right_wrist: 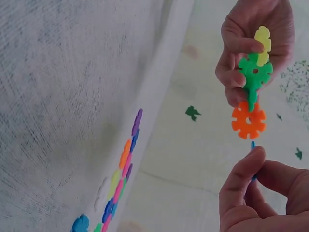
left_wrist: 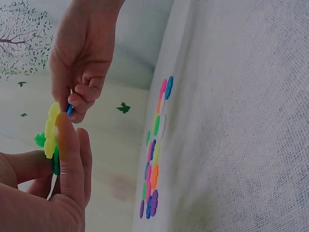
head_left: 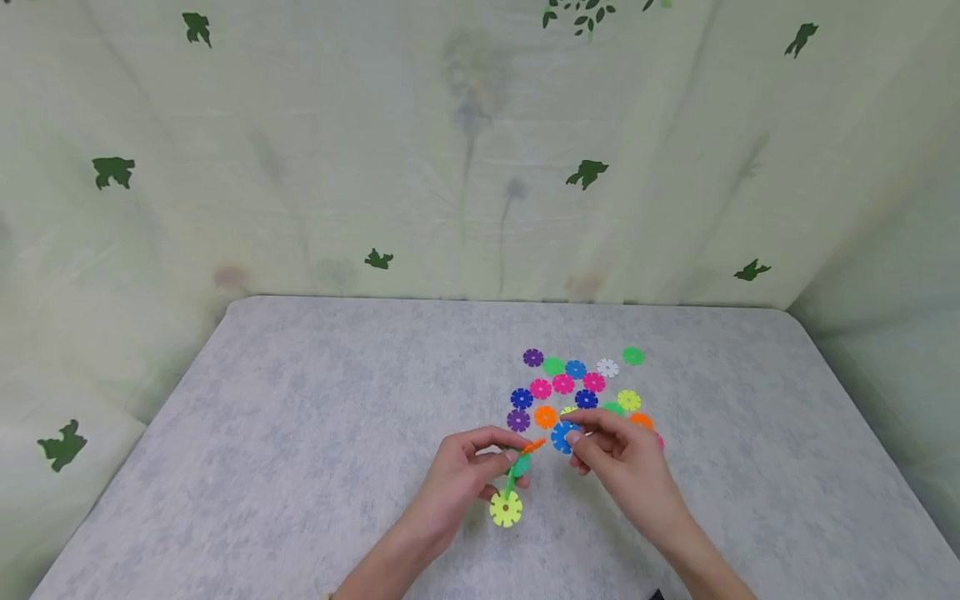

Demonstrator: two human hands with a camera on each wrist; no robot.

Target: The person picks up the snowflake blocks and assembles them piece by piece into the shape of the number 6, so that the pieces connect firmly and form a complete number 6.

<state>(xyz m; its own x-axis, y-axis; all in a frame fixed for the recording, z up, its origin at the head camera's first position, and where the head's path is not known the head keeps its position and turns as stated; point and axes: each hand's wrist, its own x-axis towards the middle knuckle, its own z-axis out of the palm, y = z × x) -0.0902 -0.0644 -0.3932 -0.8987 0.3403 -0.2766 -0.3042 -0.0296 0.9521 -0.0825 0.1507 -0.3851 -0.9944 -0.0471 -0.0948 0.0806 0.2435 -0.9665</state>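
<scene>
My left hand (head_left: 474, 469) pinches a small chain of joined notched plastic discs above the table. In it are a yellow disc (head_left: 506, 508), green discs (right_wrist: 255, 71) and an orange disc (right_wrist: 248, 121) at the end toward the other hand. Between thumb and fingers my right hand (head_left: 626, 454) pinches a blue notched disc (head_left: 564, 437). From the right wrist, the blue disc appears edge-on, its edge just short of the orange disc's rim. Most of the blue disc is hidden by the fingers in both wrist views.
Loose notched discs lie flat on the grey table (head_left: 300, 417) beyond the hands, among them a purple disc (head_left: 533, 357), a white disc (head_left: 607, 367) and a green disc (head_left: 633, 356). A patterned curtain (head_left: 420, 167) hangs along the table's far edge.
</scene>
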